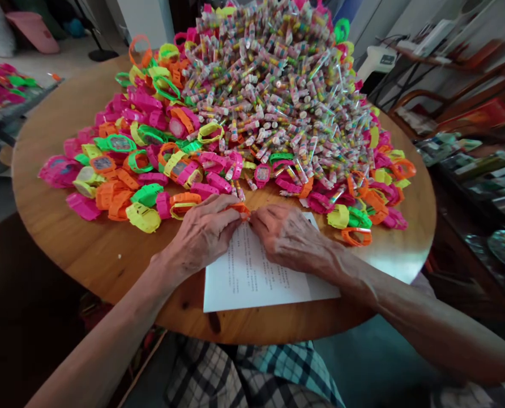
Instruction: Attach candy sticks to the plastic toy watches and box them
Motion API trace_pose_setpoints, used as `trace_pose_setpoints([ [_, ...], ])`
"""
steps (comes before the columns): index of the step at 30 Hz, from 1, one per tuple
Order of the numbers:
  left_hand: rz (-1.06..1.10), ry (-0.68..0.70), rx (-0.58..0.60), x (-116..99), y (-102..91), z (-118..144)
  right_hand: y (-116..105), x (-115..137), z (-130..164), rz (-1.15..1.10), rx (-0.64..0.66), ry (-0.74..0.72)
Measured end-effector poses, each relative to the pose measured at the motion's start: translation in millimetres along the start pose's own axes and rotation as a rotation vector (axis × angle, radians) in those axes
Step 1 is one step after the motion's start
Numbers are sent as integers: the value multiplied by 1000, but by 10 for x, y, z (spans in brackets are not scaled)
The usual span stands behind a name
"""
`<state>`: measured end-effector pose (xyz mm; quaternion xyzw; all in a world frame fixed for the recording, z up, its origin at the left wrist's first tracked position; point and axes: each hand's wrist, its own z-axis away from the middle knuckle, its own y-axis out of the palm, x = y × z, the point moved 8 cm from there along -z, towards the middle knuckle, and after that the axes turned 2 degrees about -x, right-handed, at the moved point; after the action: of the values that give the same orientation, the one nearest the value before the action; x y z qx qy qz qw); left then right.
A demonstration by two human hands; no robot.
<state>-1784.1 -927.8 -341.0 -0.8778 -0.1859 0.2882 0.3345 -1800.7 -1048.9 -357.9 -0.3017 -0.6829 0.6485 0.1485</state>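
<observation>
An orange toy watch [239, 210] is pinched between my two hands, above the top of a printed sheet of paper [261, 292]. My left hand [208, 231] has its fingers closed around the left part of the watch. At the watch's right end, the fingertips of my right hand [287, 238] are pressed together on it; just what they grip is mostly hidden. Right ahead lie more plastic toy watches in pink, orange, green and yellow, such as a yellow watch [144, 217] and a green watch [147, 194]. Behind them rises a heap of small wrapped candy rolls [273, 85].
Everything lies on a round wooden table [48, 187]. An orange watch [356, 236] sits near its right side. More watches [6, 85] are piled on another surface at far left. To the right are a wooden chair [460, 96] and a shelf of packaged items [490, 170].
</observation>
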Motion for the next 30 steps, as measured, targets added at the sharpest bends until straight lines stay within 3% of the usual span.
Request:
trace_pose_setpoints([
  [5,-11,-13,13,6,-1,-34,34,-37,-4,-56,-20,11],
  [12,-28,38,-15,59,-36,-10,-128,-11,-91,-125,57,56],
  [16,-39,36,13,115,6,-29,-136,-83,-61,-111,2,116],
  [19,-54,12,53,92,-41,-36,-132,-171,11,-211,-113,200],
  [21,-105,-17,39,74,-162,-37,-158,-292,59,-308,-235,276],
  [24,-229,-54,-78,-22,-506,-4,-205,-506,90,-409,-347,395],
  [27,-311,-123,-252,-158,-928,136,-206,-621,-10,-472,-288,430],
  [30,-393,-207,-377,-235,-1266,430,-191,-601,-205,-496,-207,343],
])
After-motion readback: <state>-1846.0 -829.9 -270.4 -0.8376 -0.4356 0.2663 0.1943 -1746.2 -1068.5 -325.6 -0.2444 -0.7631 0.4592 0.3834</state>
